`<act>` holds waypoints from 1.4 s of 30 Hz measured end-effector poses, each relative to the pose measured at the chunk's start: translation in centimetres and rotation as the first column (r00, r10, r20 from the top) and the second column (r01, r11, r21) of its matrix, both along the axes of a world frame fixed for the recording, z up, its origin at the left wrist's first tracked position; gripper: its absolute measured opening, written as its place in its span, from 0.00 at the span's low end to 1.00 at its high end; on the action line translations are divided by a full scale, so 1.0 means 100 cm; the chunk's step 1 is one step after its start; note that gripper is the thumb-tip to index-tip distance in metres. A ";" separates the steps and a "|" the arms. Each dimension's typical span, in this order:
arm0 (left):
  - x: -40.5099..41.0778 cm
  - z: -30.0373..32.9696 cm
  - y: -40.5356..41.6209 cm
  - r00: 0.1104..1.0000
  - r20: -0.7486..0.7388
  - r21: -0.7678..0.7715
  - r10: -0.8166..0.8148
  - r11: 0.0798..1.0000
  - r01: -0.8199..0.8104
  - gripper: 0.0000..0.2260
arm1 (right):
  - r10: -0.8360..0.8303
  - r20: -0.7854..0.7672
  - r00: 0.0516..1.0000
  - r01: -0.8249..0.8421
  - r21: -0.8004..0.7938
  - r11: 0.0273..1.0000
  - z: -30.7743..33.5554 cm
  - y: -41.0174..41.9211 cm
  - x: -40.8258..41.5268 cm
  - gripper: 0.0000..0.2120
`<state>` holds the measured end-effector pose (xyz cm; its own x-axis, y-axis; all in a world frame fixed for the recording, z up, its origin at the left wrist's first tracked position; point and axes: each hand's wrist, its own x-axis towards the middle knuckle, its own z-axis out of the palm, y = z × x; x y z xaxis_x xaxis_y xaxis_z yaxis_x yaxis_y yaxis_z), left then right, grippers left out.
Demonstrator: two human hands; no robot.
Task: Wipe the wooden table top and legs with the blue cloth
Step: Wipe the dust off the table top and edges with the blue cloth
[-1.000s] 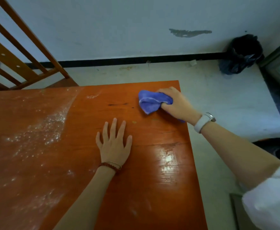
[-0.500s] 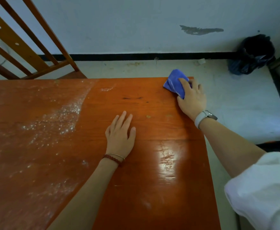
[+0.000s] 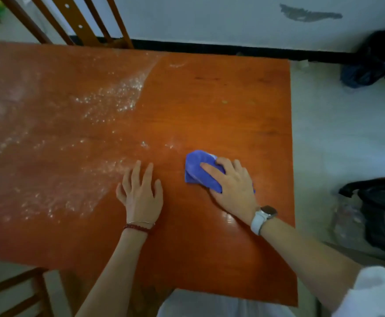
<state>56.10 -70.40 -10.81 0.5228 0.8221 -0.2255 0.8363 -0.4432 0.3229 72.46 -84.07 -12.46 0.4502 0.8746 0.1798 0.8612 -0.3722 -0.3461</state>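
The orange-brown wooden table top [image 3: 221, 106] fills most of the view. White dust [image 3: 109, 99] covers its left half, while the right half looks shiny. My right hand [image 3: 232, 186] grips the bunched blue cloth [image 3: 197, 168] and presses it onto the table near the middle right. My left hand [image 3: 141, 193] rests flat on the wood just left of the cloth, fingers spread. The table legs are hidden under the top.
A wooden chair back [image 3: 77, 21] stands behind the table's far edge, and another chair [image 3: 15, 291] sits at the near left corner. A dark bag [image 3: 376, 60] lies by the wall at the right. Another black bag [image 3: 381, 213] is on the floor at the right.
My right hand has pulled the cloth from the table's far right corner back toward me, close to my left hand. The view has shifted to show the near table edge.
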 end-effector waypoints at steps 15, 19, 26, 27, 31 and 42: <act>-0.161 0.001 -0.041 0.944 -0.063 -0.012 0.324 0.946 -0.325 0.21 | 0.366 -0.762 0.534 -0.471 0.091 0.877 0.032 -0.050 -0.161 0.24; -0.172 0.000 -0.031 0.932 -0.022 -0.026 0.361 0.932 -0.361 0.21 | 0.113 -0.717 0.688 -0.052 0.107 0.993 0.046 -0.005 -0.118 0.24; -0.159 0.007 0.053 0.934 0.053 0.014 0.354 0.935 -0.356 0.21 | -0.390 -0.407 0.826 0.459 0.082 0.885 0.030 0.099 -0.031 0.23; -0.158 0.008 0.067 0.935 0.057 0.018 0.349 0.936 -0.351 0.21 | -0.459 -0.380 0.803 0.519 0.069 0.852 0.030 0.111 -0.025 0.24; -0.166 0.003 0.113 0.930 0.037 0.012 0.365 0.930 -0.366 0.22 | -0.658 -0.182 0.731 0.644 -0.135 0.753 0.025 0.160 -0.017 0.27; -0.239 -0.006 0.136 0.833 -0.091 -0.022 0.546 0.835 -0.550 0.22 | -0.047 -0.090 0.995 0.039 -0.095 0.995 0.004 0.197 -0.192 0.25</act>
<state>32.24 -56.77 -11.43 -0.0308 0.9565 -0.2901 0.9610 0.1082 0.2547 53.23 -64.38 -12.07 0.4986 0.8651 0.0551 0.8098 -0.4423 -0.3855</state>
